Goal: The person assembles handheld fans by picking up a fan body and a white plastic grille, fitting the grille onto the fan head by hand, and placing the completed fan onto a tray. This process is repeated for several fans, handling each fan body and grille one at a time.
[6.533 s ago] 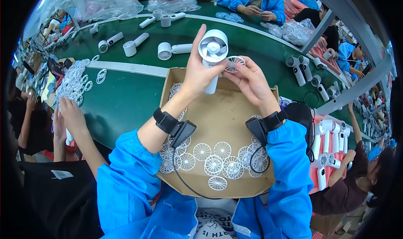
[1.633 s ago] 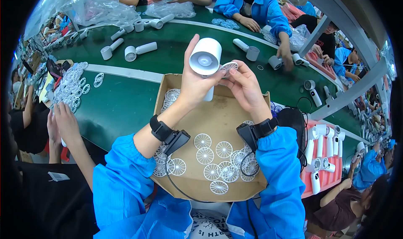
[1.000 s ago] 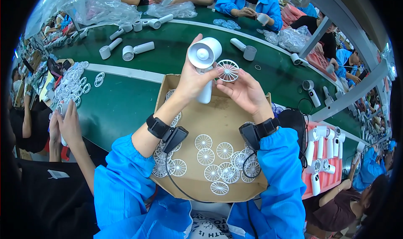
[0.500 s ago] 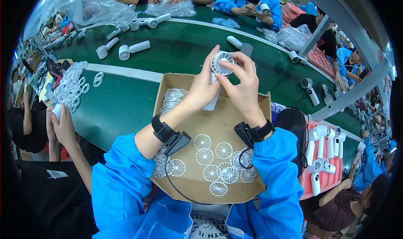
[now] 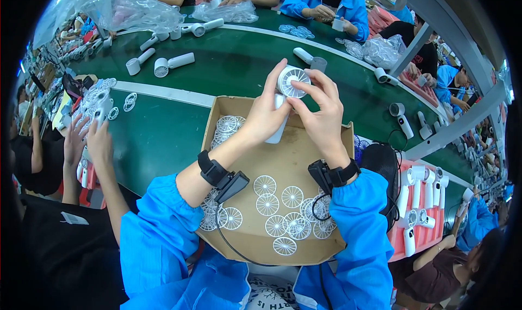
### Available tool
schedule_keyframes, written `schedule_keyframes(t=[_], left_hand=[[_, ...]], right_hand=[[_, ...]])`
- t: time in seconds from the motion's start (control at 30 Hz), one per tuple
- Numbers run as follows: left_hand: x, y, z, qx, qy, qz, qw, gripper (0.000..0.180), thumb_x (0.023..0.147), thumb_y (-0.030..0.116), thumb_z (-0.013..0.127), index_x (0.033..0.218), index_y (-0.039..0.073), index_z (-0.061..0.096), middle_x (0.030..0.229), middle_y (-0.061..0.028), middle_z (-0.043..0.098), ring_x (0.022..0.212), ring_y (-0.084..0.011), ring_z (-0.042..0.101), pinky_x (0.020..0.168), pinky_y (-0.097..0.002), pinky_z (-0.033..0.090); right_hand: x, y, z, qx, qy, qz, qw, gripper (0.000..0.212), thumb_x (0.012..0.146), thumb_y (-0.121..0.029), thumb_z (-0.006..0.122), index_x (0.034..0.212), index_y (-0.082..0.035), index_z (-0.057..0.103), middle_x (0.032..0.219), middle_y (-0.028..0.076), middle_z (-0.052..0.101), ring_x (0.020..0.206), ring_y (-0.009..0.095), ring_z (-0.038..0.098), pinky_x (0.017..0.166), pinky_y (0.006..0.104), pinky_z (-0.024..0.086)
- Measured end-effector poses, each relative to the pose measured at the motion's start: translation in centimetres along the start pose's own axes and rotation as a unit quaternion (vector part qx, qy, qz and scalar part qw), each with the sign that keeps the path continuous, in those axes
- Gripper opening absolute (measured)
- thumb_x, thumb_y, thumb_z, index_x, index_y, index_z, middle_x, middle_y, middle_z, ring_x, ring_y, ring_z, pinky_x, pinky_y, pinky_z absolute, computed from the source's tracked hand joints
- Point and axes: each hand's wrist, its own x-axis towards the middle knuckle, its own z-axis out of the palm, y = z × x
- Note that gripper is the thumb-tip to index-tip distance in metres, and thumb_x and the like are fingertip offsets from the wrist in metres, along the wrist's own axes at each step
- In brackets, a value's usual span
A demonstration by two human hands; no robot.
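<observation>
A white handheld fan (image 5: 278, 126) is held up above the far side of the cardboard box, its round head tilted toward me. My left hand (image 5: 263, 117) is closed around its neck and the side of the head. On the face of the head sits a white spoked grille (image 5: 295, 79). With thumb and fingers my right hand (image 5: 321, 110) grips the head's right side, the index finger lying across the grille. Loose white spoked grilles (image 5: 273, 225) lie in the cardboard box (image 5: 253, 166) below my wrists, with more piled along its left side.
A green conveyor (image 5: 228, 51) crosses behind the box, carrying several white fans (image 5: 168, 65). At right, a pink tray (image 5: 429, 236) holds more fans beside a metal post (image 5: 457, 117). Left of me, a co-worker's hands (image 5: 89, 141) are near a heap of white rings (image 5: 98, 100).
The fan head has shifted slightly right and turned, showing more of its side. My right hand moved right with it. The left co-worker's hands have reached toward the rings.
</observation>
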Motion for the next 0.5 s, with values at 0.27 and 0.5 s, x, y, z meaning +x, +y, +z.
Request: schedule_keyframes(t=[0.27,0.5], left_hand=[[-0.2,0.3,-0.3,-0.022,-0.015,-0.031,0.999,0.069,0.09,0.003,0.052,0.147,0.017,0.016,0.127,-0.0182,0.049,0.1,-0.0244,0.061,0.08,-0.0325,0.052],[-0.2,0.5,-0.2,-0.199,-0.066,-0.086,0.974,0.061,0.092,0.011,0.052,0.146,0.017,0.022,0.116,-0.0118,0.053,0.081,-0.0144,0.061,0.062,-0.0245,0.052]], right_hand=[[0.1,-0.1,-0.1,-0.033,-0.01,-0.014,0.999,0.029,0.066,-0.008,0.077,0.094,-0.009,0.073,0.118,0.009,0.057,0.105,0.025,0.056,0.088,0.0327,0.048],[0.5,0.9,0.3,0.374,-0.069,0.227,0.897,0.04,0.081,-0.01,0.069,0.12,-0.009,0.06,0.118,0.007,0.055,0.101,0.018,0.055,0.084,0.0295,0.048]])
